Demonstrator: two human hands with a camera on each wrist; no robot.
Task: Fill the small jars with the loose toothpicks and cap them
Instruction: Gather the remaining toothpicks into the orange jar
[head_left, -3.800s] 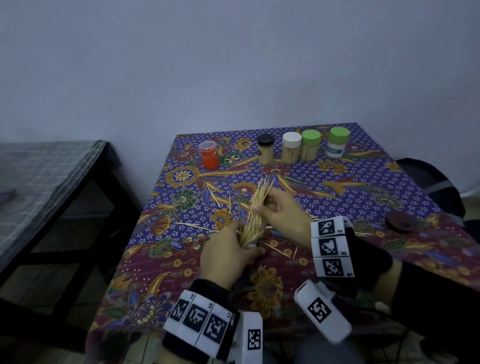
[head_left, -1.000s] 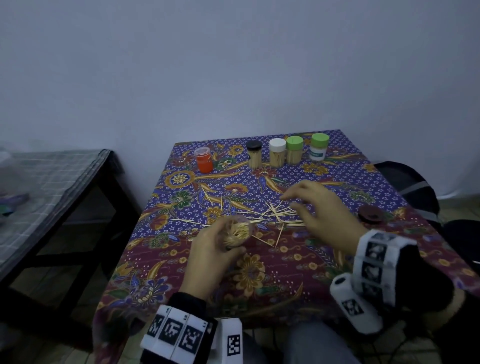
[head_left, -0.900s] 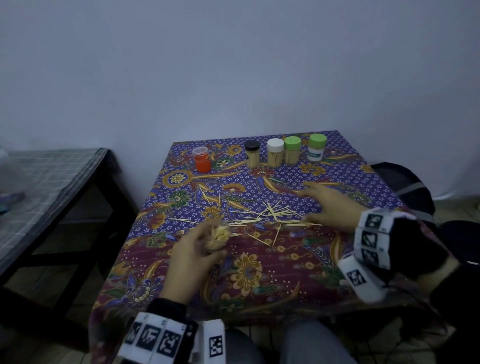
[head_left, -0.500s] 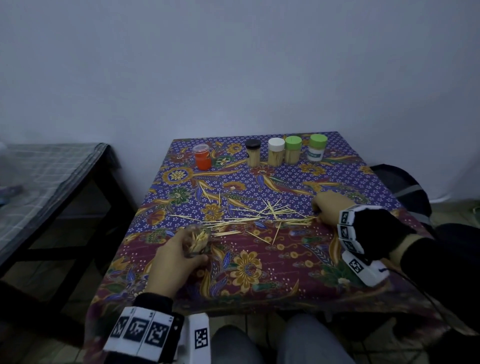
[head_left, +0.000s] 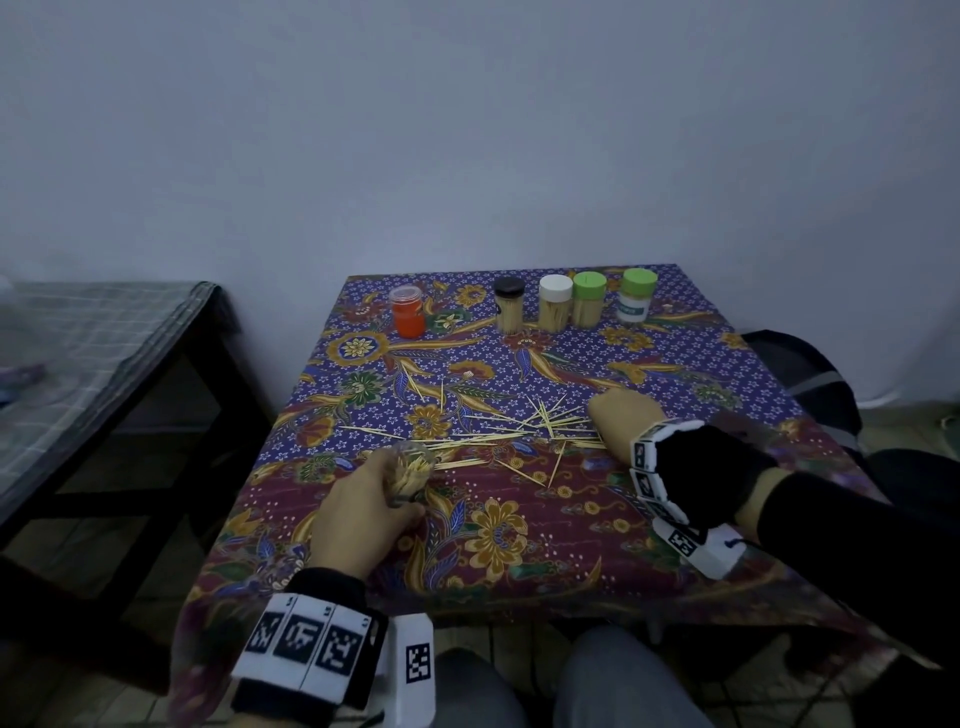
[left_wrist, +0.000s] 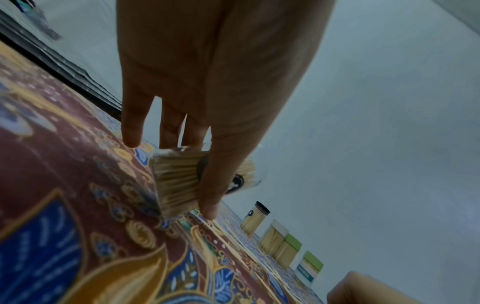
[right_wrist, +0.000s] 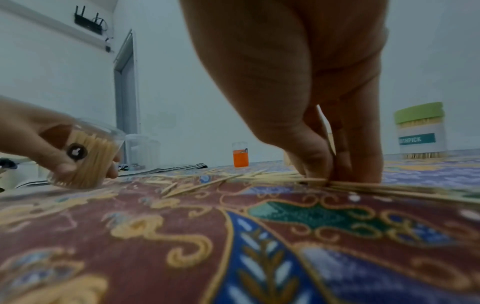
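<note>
Head view: left hand (head_left: 358, 519) grips a tilted clear jar (head_left: 410, 475) packed with toothpicks, above the tablecloth (head_left: 519, 540). Right hand (right_wrist: 306, 86) pinches loose toothpicks (head_left: 524, 428) against the cloth, well right of the jar.

The head view looks down from above the near edge of the floral batik tablecloth (head_left: 519, 519) toward 12 o'clock; both wrist views sit low, close to the cloth — each shares the green-lidded labelled toothpick jar (right_wrist: 419, 131) with it.
</note>
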